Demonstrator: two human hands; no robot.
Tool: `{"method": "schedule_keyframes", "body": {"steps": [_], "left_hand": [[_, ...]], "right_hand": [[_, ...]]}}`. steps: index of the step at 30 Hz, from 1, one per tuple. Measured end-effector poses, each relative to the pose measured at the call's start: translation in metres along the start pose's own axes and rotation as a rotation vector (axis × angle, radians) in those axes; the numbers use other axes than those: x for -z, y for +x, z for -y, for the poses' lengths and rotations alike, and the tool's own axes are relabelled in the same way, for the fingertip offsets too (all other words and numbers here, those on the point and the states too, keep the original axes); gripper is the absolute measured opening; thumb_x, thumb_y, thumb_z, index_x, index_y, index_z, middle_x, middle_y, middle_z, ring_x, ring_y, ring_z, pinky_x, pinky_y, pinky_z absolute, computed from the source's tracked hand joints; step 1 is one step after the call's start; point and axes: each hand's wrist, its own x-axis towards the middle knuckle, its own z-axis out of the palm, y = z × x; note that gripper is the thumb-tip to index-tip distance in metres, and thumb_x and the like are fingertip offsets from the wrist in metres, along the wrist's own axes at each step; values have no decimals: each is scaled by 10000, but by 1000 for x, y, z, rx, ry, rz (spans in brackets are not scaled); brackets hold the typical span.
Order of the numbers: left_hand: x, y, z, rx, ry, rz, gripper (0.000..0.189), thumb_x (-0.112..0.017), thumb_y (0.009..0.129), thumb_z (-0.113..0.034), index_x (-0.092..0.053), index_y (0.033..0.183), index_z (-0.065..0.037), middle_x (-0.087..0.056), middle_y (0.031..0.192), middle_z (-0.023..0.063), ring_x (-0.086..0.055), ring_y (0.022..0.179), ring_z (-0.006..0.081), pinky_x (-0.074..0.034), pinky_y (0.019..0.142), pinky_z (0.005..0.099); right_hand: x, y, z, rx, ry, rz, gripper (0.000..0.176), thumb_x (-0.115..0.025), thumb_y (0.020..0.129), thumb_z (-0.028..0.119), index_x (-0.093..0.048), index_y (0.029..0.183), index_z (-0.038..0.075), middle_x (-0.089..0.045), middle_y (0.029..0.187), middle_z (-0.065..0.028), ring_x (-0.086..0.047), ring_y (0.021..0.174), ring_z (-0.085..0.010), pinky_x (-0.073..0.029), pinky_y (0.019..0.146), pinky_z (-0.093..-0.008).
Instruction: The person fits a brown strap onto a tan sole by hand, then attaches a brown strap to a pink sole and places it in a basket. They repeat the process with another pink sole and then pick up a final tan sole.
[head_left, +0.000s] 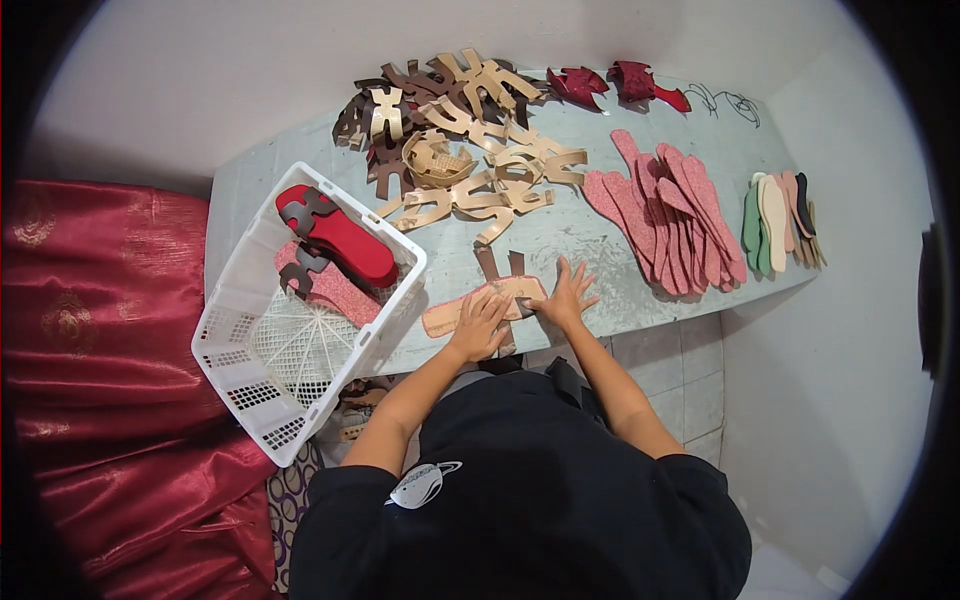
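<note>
Pinkish-tan insole, grainy-textured and elongated, lies flat at the near edge of the pale surface, centre-low in frame, with a brown strap piece crossing it. Left hand rests palm-down on its middle, fingers extended, close together, gripping nothing. Right hand lies flat at its right end, fingers splayed apart. White lattice basket sits at left.

top: black short-sleeved shirt | marking: white planet-shaped logo on left shoulder | forearms: bare
</note>
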Motion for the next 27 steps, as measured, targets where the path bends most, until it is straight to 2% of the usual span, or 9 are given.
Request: {"method": "schedule_keyframes", "body": {"steps": [1,4,5,7,14,18,20,23,27], "left_hand": [[4,3,0,-18,-17,-69,591,-440,817,-337,-267,1344,-135,-392,1264,111,-315,1190,280,-170,974,520],[27,12,-5,23,-39,-13,532,-482,797,-238,-350,1293,-97,-467,1151,94,-421,1043,262,-260,903,471],[27,17,-3,19,-35,-14,532,-482,797,-238,-350,1293,-97,-467,1151,94,-421,1043,262,-260,903,471],[26,27,1,45,-217,-226,483,-505,774,-143,-404,1241,-80,-493,1068,95,-457,957,270,-313,856,426],[28,71,22,220,-497,-420,484,-564,725,-45,-433,1190,-45,-548,982,126,-512,884,280,-408,780,349],[33,91,25,228,-601,-353,489,-579,721,-76,-441,1191,-73,-554,1002,104,-499,932,262,-377,806,374],[39,96,22,210,-188,-346,462,-605,702,-113,-489,1150,-117,-563,1036,48,-478,981,241,-334,820,411],[45,103,20,242,-176,-190,408,-620,711,-172,-534,1110,-154,-572,1004,37,-448,1028,212,-273,857,420],[36,112,24,224,-141,-117,381,-622,710,-158,-555,1085,-153,-577,987,31,-483,988,220,-322,808,419]], "right_hand": [[3,0,4,-91,8,43,1177,-828,425,375,-119,1358,262,73,1421,-184,96,1287,-417,-1,929,-672],[6,3,11,-175,-34,97,1264,-841,418,361,-15,1371,274,106,1417,-187,118,1287,-408,-1,929,-674],[6,4,12,-175,-29,93,1264,-841,418,361,-15,1371,274,106,1417,-187,118,1287,-408,-1,929,-674],[6,5,13,-217,-16,114,1274,-847,412,345,-13,1372,271,107,1417,-184,114,1290,-399,-5,931,-673],[4,-1,20,-315,-1,99,1303,-844,445,325,78,1365,286,97,1426,-158,108,1300,-372,-46,921,-683],[8,-1,24,-325,-22,109,1304,-836,468,318,119,1356,289,107,1429,-135,111,1303,-358,-50,930,-678],[9,0,24,-323,-34,126,1300,-831,474,320,123,1357,282,112,1429,-129,112,1304,-352,-47,939,-672],[9,-1,24,-355,-9,142,1300,-831,474,317,122,1357,281,110,1430,-125,108,1305,-350,-56,939,-672],[9,-4,25,-281,-63,87,1293,-830,468,322,104,1361,275,95,1433,-124,76,1307,-358,-65,936,-674]]}}
